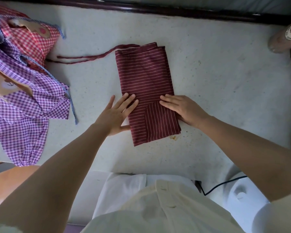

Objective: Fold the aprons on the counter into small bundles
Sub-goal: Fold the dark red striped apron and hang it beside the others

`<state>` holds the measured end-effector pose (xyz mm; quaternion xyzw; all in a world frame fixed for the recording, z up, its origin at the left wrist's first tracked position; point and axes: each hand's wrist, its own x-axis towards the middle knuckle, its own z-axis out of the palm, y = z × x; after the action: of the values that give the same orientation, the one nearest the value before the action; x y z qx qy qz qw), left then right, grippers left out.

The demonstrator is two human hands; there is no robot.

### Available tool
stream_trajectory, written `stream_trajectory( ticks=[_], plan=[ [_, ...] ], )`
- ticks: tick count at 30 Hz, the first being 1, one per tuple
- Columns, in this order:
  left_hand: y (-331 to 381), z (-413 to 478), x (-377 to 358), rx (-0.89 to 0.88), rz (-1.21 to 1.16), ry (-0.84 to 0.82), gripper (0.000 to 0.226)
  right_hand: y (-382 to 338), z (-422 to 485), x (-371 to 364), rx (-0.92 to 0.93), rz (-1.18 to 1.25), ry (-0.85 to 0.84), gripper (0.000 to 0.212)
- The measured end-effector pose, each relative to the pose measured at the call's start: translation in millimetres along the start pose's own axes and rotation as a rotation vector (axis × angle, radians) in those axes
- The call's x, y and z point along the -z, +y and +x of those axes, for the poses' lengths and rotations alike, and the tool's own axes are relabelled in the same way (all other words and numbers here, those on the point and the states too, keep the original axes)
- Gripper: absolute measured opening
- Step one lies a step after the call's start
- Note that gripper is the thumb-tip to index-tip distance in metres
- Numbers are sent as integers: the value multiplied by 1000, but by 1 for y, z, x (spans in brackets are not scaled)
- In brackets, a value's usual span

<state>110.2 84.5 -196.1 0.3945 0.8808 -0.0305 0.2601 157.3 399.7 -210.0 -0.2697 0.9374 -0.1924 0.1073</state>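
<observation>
A maroon cotton apron with thin white stripes [146, 84] lies at the middle of the pale speckled stone counter [225, 91]. It is folded into a long, narrow rectangle that runs from 12 o'clock to 6 o'clock. A smaller flap, its stripes turned the other way, sits on the near end. The apron's twisted maroon ties [91, 58] trail off its far corner toward 9 o'clock, across the bare counter.

The person's left hand [118, 113] lies flat and wide on the cloth's 9 o'clock edge. Its fingers are straight and spread over the stripes, and the thumb rests just beside the fold. The right hand [183, 108] lies flat on the 3 o'clock edge, fingers straight and close together, pointing inward over the flap. Neither hand grips anything; both press on the cloth.

At 9 o'clock a purple-and-white gingham apron with a brown bear patch [29, 115] lies rumpled and hangs over the counter's edge. A red-and-white gingham apron with blue striped piping [32, 42] lies beyond it at 10 o'clock, touching it. At 2 o'clock a bottle with an oval label [286, 36] is partly cut off by the frame. A dark wooden ledge [158, 10] runs along 12 o'clock.
</observation>
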Motion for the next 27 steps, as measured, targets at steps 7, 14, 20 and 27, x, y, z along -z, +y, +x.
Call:
stream_trajectory(
  ticks=[7, 14, 20, 27],
  plan=[
    [3, 4, 0, 162, -506, 402, 51, -26, 37, 16, -608, 477, 190, 29],
    [4, 22, 28, 518, -1118, 429, 35, -39, 39, 13, -781, 925, 177, 51],
    [1, 33, 39, 591, -1234, 431, 25, -34, 54, 8, -788, 677, 327, 44],
    [7, 30, 29, 679, -1172, 503, 24, -36, 69, -2, -865, 213, 277, 46]
  ],
)
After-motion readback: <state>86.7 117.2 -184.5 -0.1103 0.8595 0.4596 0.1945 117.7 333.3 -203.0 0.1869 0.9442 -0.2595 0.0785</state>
